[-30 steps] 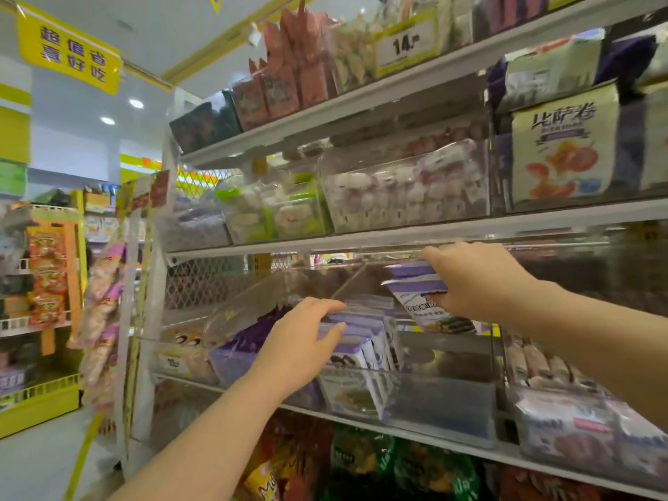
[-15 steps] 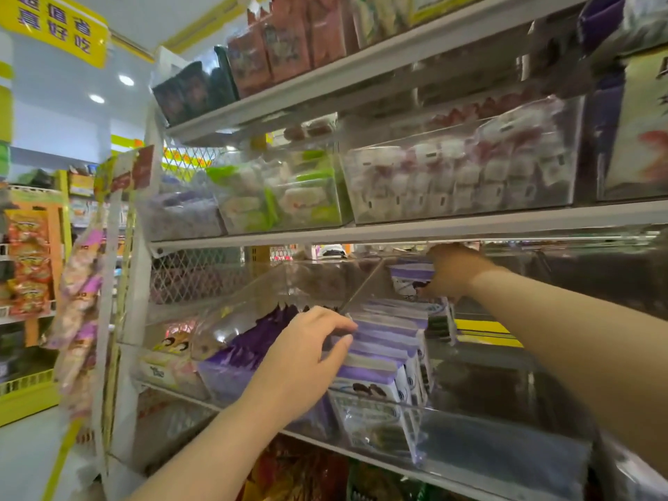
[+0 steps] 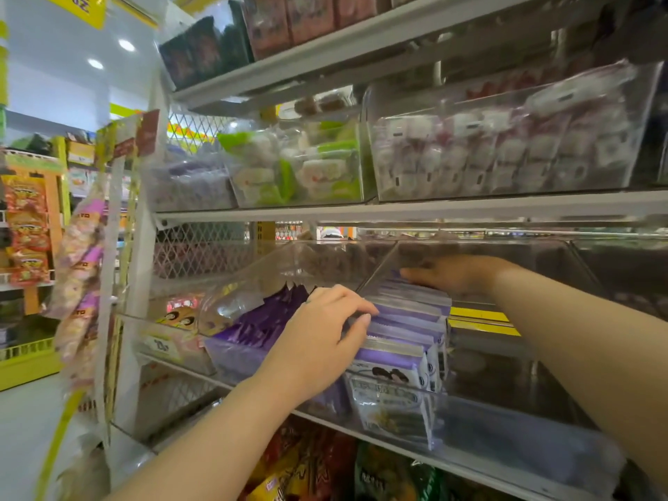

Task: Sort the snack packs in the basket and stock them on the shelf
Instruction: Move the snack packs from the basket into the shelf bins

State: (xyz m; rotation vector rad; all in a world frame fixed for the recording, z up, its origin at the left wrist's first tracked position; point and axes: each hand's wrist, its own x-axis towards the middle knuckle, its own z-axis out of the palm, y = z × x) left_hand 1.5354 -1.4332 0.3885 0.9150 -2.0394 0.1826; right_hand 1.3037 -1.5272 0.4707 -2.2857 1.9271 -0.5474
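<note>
Left hand [image 3: 321, 341]: my fingers loosely bent, tips resting on the pack tops, mid-row.
Right hand [image 3: 455, 276]: my fingers straight, flat on the rearmost packs.
Snack packs [image 3: 397, 356]: 1 upright row along the clear bin's [image 3: 506, 428] left wall.

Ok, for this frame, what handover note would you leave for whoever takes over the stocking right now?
Left hand: fingers rest on the tops of the front purple-and-white packs in the clear bin, steadying the row.
Right hand: deep in the same bin, fingers flat on the rearmost packs.
Done: a row of packs stands upright in the bin.
Left: the bin seems to have room right of the row. The basket is out of view, so remaining stock cannot be told.
</note>
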